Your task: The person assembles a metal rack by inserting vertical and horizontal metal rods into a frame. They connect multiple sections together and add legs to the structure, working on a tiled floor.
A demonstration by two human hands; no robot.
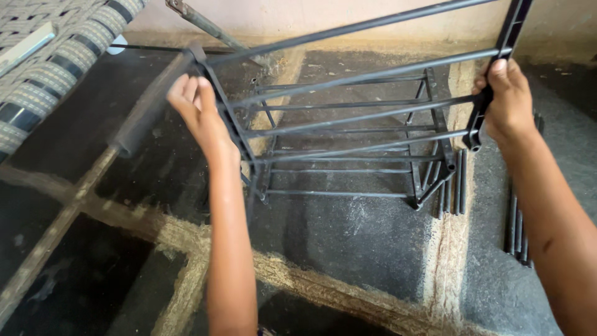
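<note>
Black plastic end bars gripped: left hand (198, 111) fingers (180, 87) wrap one, right hand (509, 102) clenches the other. Shelf panel (354, 106) held tilted above a lower rack (348, 168) on the stone floor (348, 242). Loose rods (456, 183) beside it. Risk: rods may slip from their sockets if the bars spread or twist.

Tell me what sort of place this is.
Probably a home floor: dark stone slabs with pale joints, a plastered wall, and a woven striped seat beside the rack tier being held.
</note>
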